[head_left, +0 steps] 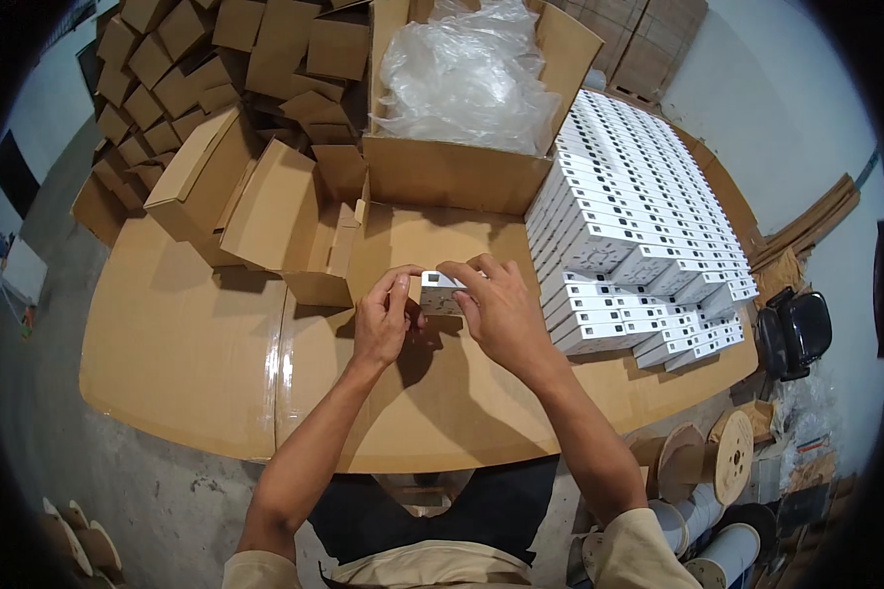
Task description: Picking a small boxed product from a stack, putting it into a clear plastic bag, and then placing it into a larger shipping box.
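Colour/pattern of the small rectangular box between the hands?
Small rectangular box: white, grey markings on its near side, dark square on top. Best in head view.

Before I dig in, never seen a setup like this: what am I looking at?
There's no robot here, just a person's bare hands. The single picture comes from a wide fisheye camera on their head, looking down, so edges curve and picture-left is their left. The left hand and right hand hold a small white box between them, above a cardboard-covered table. To the right are stacked white boxes; to the left, an open brown carton. At the back, a larger carton holds crumpled clear plastic.
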Available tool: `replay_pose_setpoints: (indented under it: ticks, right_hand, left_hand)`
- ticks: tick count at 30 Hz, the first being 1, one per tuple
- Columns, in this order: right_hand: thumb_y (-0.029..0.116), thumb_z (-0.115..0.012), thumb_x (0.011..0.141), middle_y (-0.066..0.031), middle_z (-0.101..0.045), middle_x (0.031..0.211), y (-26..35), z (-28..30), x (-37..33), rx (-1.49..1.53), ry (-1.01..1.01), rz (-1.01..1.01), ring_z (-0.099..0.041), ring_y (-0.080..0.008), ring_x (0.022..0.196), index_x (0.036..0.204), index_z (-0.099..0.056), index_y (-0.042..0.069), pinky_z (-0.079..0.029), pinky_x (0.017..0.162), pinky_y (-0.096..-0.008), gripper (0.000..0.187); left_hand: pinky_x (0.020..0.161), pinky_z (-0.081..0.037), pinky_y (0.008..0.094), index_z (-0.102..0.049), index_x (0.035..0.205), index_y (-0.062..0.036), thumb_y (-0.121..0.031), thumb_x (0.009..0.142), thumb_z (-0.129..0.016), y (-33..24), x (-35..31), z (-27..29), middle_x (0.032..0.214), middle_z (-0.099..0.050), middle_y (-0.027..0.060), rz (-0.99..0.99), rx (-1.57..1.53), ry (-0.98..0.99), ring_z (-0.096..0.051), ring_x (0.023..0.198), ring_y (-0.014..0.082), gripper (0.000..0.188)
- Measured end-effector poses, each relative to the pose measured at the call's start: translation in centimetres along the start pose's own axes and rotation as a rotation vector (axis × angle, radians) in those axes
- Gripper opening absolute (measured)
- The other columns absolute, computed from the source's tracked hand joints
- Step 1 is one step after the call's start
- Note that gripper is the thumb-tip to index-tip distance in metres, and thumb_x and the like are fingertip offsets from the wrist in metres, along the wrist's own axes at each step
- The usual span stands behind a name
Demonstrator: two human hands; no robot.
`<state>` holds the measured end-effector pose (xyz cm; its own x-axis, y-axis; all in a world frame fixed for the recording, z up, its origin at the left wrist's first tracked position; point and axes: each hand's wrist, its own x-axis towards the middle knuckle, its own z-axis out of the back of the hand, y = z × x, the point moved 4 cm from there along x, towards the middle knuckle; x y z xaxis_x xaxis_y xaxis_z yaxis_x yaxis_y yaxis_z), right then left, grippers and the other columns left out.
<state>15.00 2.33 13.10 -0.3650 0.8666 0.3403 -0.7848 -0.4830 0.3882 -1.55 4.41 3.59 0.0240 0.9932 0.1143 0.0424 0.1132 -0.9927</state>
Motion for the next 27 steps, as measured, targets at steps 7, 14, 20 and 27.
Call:
replay_pose_setpoints:
  ticks: [7,14,20,27]
  right_hand:
    - [0.002,-0.066,0.088,-0.0151,-0.060,0.115,-1.9,-3.9,0.4,0.283,-0.145,-0.042,-0.058,-0.0371,0.102,0.122,-0.067,0.014,-0.049,0.094,-0.0446,0.036]
    - [0.001,-0.064,0.094,-0.0176,-0.054,0.133,-7.2,-6.8,-0.8,0.628,-0.426,-0.202,-0.057,-0.0248,0.124,0.119,-0.062,0.000,-0.055,0.091,-0.0332,0.026]
    - [-0.005,-0.066,0.092,-0.0148,-0.067,0.115,-10.6,-9.3,0.2,1.074,-0.327,-0.366,-0.067,-0.0213,0.107,0.139,-0.043,0.000,-0.055,0.092,-0.0318,0.053]
    - [-0.004,-0.064,0.093,-0.0166,-0.068,0.116,-11.3,-8.6,-0.2,0.697,-0.316,-0.295,-0.067,-0.0227,0.107,0.131,-0.054,-0.002,-0.052,0.096,-0.0340,0.039]
  left_hand:
    - [0.063,-0.056,0.0250,-0.066,0.119,-0.0045,-0.039,0.109,-0.046,1.9,1.8,0.3,0.091,-0.068,0.0045,0.067,-0.312,-0.033,-0.065,0.075,0.0101,0.041]
    - [0.078,-0.056,0.0246,-0.060,0.128,-0.0003,-0.008,0.100,-0.061,3.1,2.8,-1.0,0.111,-0.067,0.0084,-0.035,-0.194,0.005,-0.066,0.090,0.0112,0.029]
    - [0.089,-0.057,0.0305,-0.056,0.131,0.0031,-0.002,0.097,-0.062,3.5,3.8,-1.7,0.120,-0.068,0.0149,-0.118,-0.019,-0.008,-0.068,0.106,0.0191,0.036]
    - [0.091,-0.056,0.0381,-0.061,0.124,0.0025,0.002,0.092,-0.065,1.4,3.8,-2.4,0.114,-0.072,0.0223,-0.187,0.414,-0.049,-0.071,0.109,0.0295,0.033]
